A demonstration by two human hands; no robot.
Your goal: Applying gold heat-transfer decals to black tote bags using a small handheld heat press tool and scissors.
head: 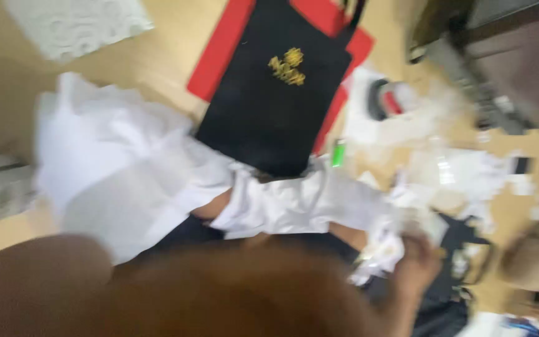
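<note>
One right hand (416, 265) grips crumpled white cloth (294, 203); left hand hidden beneath it, grip unclear

Bare forearms — no sleeves — and a hand (416, 265), blurred.

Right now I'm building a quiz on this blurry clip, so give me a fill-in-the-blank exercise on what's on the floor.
1. The black bag bears an emblem coloured ____.
2. Under the black bag lies a sheet coloured ____.
3. The small lighter right of the bag is ____.
4. The hand at lower right grips crumpled stuff coloured ____.

Missing words: gold; red; green; white
</note>
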